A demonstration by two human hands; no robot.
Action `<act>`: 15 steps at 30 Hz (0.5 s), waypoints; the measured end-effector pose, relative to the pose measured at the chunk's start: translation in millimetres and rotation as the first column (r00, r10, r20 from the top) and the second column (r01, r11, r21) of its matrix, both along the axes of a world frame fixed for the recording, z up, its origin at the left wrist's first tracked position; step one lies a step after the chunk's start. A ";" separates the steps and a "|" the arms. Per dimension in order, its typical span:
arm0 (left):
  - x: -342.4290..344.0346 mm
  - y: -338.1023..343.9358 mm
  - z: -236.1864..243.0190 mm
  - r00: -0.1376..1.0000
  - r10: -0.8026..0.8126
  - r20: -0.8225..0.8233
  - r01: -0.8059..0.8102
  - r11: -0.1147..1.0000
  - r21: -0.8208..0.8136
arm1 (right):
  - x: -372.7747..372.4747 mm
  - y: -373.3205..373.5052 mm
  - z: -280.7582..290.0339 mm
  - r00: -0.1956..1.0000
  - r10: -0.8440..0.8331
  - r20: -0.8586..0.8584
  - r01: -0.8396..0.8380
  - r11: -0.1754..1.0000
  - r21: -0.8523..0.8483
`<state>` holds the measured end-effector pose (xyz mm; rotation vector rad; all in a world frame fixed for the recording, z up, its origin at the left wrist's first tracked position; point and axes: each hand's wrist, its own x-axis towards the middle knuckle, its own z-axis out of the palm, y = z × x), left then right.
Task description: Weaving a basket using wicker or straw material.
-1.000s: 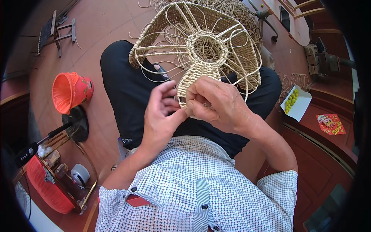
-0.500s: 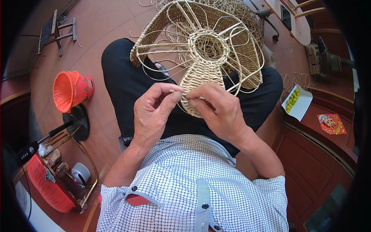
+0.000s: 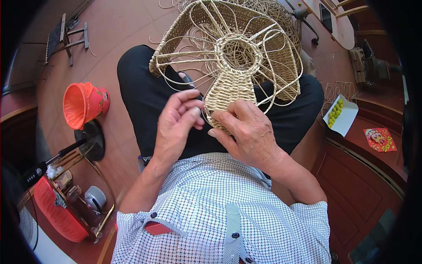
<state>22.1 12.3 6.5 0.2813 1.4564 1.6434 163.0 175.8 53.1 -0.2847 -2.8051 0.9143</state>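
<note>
A straw-coloured woven basket piece [image 3: 233, 88] rests across my lap, with a round braided ring, a tightly woven near panel and bare cord spokes spreading to a curved woven wall. My right hand [image 3: 250, 132] pinches the near edge of that panel, its thumb and fingers closed there; the fingertips partly hide the weave. Just left of the panel, my left hand [image 3: 176, 125] is raised with loosely curled fingers, the thumb apart from them, and I see nothing in it. A thin cord [image 3: 204, 112] loops down the panel's left edge, close to the left fingertips.
Loose cord [image 3: 268, 13] lies heaped on the tiled floor beyond the basket. At left are an orange-red bucket [image 3: 97, 103], a black round base and a rack with a red basin [image 3: 52, 211]. At right, a white box [image 3: 345, 116] holds several yellow-green fruits.
My left hand has parted from the right one and its pinch has loosened. The right hand has lowered slightly and settled on the panel's near edge.
</note>
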 end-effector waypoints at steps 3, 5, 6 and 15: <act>11.6 3.4 -3.1 0.993 -0.044 0.114 0.030 0.993 0.115 | -4.2 -0.9 -3.4 1.000 0.017 -0.008 -0.017 0.999 0.033; 12.7 7.5 -1.0 0.990 -0.030 0.135 0.015 0.994 0.109 | -4.9 -2.9 -5.1 1.000 -0.001 -0.027 0.002 0.999 0.044; 12.1 8.2 -0.5 0.987 -0.014 0.158 -0.002 0.995 0.103 | -4.9 -3.3 -6.5 1.000 -0.003 -0.028 0.004 0.999 0.044; 2.3 -13.1 -3.2 0.973 0.144 0.179 -0.158 0.985 0.066 | 2.1 -10.5 -19.0 0.981 -0.082 -0.175 0.104 0.988 0.115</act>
